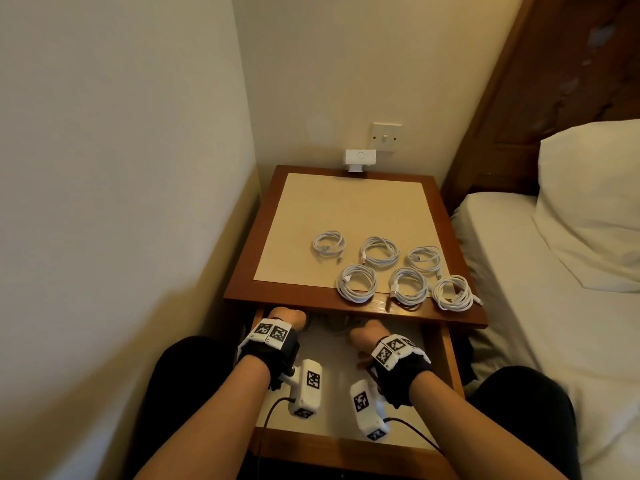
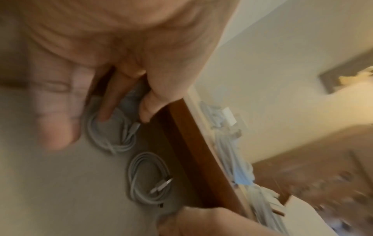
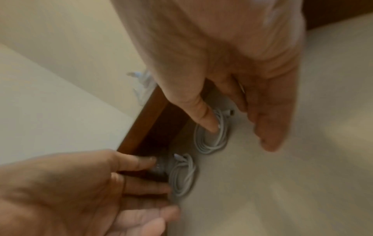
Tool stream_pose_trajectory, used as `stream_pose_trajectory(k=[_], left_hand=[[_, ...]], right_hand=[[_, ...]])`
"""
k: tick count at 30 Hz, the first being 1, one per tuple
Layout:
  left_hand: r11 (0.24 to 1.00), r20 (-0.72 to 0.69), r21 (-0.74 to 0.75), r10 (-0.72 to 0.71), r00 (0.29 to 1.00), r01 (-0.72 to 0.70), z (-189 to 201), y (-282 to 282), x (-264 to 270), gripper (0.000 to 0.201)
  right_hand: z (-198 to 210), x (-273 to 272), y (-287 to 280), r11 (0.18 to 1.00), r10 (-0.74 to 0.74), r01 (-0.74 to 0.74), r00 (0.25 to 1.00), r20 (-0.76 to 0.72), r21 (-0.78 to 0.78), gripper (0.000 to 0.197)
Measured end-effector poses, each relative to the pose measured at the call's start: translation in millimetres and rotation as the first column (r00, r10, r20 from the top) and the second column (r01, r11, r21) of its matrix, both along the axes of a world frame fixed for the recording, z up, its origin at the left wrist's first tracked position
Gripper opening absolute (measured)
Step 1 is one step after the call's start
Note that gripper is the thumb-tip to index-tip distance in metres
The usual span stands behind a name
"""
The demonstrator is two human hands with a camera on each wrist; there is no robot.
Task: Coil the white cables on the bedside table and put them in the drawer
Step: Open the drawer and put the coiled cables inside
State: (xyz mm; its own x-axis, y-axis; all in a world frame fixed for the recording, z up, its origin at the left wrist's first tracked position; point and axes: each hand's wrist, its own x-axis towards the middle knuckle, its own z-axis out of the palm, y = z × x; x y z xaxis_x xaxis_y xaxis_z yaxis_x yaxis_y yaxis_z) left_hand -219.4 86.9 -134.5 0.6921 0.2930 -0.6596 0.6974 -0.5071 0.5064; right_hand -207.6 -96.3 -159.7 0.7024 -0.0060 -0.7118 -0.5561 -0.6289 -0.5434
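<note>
From the head view, six coiled white cables are seen on the bedside table, in two rows near its front edge. The drawer below is pulled out, with a pale floor. Both hands are reached into it, under the table edge. Only the back of the left hand and the back of the right hand are shown here; the fingers are hidden by the table top.

What the head view hides is shown by the wrist views. Two more coiled cables are seen on the drawer floor, side by side, near the back. In the left wrist view, the left coil is touched by straight fingers of the left hand, and the right coil is seen lying just beside it. In the right wrist view, a straight finger of the right hand is pressed into its coil. The fingers of both hands are kept apart and loose; nothing is gripped.

A wall switch and a white plug box are seen only from the head, behind the table. A bed with a pillow is seen on the right.
</note>
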Motion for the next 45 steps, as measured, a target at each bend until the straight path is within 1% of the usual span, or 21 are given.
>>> stream_pose_trajectory(k=[1, 3, 5, 7, 9, 11, 13, 15, 17, 19, 20, 21, 22, 23, 25, 31, 34, 38, 40, 42, 45], left_hand=[[1.0, -0.017, -0.012, -0.017, 1.0, 0.017, 6, 0, -3, 0.039], [0.998, -0.048, -0.061, 0.001, 0.999, -0.004, 18, 0, -4, 0.038], [0.993, 0.002, -0.114, 0.001, 1.0, -0.001, 38, 0, -1, 0.024], [0.994, 0.066, -0.112, -0.003, 0.998, 0.01, 56, -1, 6, 0.021], [0.992, 0.199, -0.104, 0.097, 0.975, -0.077, 73, -4, 20, 0.025], [0.974, 0.363, -0.112, 0.223, 0.905, -0.195, 86, -11, 34, 0.031], [0.961, 0.418, -0.104, 0.274, 0.866, -0.254, 89, -17, 48, 0.038], [0.962, 0.432, -0.081, 0.27, 0.861, -0.262, 77, -21, 63, 0.044], [0.962, 0.425, -0.034, 0.261, 0.867, -0.272, 40, -15, 94, 0.058], [0.954, 0.427, 0.051, 0.246, 0.87, -0.295, -15, -5, 135, 0.07], [0.947, 0.417, 0.087, 0.247, 0.875, -0.309, -22, -6, 143, 0.073], [0.943, 0.406, 0.106, 0.249, 0.879, -0.316, -11, -8, 139, 0.074], [0.946, 0.401, 0.11, 0.238, 0.885, -0.304, 14, -15, 126, 0.07], [0.955, 0.394, 0.126, 0.201, 0.897, -0.269, 37, -21, 114, 0.064], [0.968, 0.371, 0.142, 0.143, 0.918, -0.209, 63, -30, 104, 0.049], [0.958, 0.328, 0.241, 0.069, 0.942, -0.154, 68, -30, 114, 0.032], [0.952, 0.335, 0.26, 0.069, 0.94, -0.163, 74, -33, 109, 0.03], [0.965, 0.345, 0.17, 0.132, 0.929, -0.2, 73, -28, 104, 0.032], [0.968, 0.35, 0.08, 0.194, 0.916, -0.236, 63, -19, 104, 0.029], [0.961, 0.355, -0.061, 0.273, 0.894, -0.269, 52, -10, 101, 0.027], [0.885, 0.277, -0.335, 0.422, 0.863, -0.324, 60, -7, 77, 0.023]], right_hand=[[13, -7, -1, 1.0, 0.014, -0.014, 1.0, -0.003, -0.01, 0.038], [33, -16, -5, 0.998, -0.037, 0.036, 0.999, 0.012, 0.06, 0.02], [50, -21, -11, 0.975, -0.115, 0.105, 0.993, 0.041, 0.196, 0.005], [67, -21, -14, 0.934, -0.217, 0.171, 0.969, 0.118, 0.313, 0.013], [78, -15, -15, 0.912, -0.286, 0.198, 0.934, 0.212, 0.358, 0.027], [84, -9, -13, 0.94, -0.284, 0.2, 0.907, 0.312, 0.276, 0.038], [83, -1, -7, 0.966, -0.254, 0.213, 0.894, 0.369, 0.148, 0.046], [80, 5, -3, 0.979, -0.196, 0.203, 0.894, 0.403, 0.027, 0.054], [76, 9, -3, 0.979, -0.151, 0.195, 0.895, 0.42, -0.063, 0.057], [75, 11, -2, 0.976, -0.126, 0.19, 0.895, 0.429, -0.11, 0.055], [73, 12, -1, 0.975, -0.112, 0.184, 0.891, 0.439, -0.125, 0.054], [70, 13, 0, 0.974, -0.099, 0.18, 0.888, 0.449, -0.142, 0.053], [68, 13, 1, 0.973, -0.087, 0.175, 0.883, 0.462, -0.153, 0.052], [66, 14, 2, 0.971, -0.073, 0.169, 0.882, 0.465, -0.167, 0.051], [68, 13, 2, 0.971, -0.065, 0.163, 0.885, 0.461, -0.177, 0.044], [73, 12, 1, 0.97, -0.079, 0.174, 0.888, 0.454, -0.172, 0.031], [66, 11, 1, 0.973, -0.119, 0.195, 0.886, 0.449, -0.127, 0.036], [38, 15, -6, 0.969, -0.228, 0.247, 0.876, 0.426, 0.011, 0.044], [42, 11, -6, 0.958, -0.285, 0.275, 0.867, 0.408, 0.084, 0.045], [56, 1, -4, 0.948, -0.317, 0.293, 0.857, 0.408, 0.12, 0.029], [67, -9, -2, 0.934, -0.359, 0.32, 0.836, 0.415, 0.162, 0.025]])
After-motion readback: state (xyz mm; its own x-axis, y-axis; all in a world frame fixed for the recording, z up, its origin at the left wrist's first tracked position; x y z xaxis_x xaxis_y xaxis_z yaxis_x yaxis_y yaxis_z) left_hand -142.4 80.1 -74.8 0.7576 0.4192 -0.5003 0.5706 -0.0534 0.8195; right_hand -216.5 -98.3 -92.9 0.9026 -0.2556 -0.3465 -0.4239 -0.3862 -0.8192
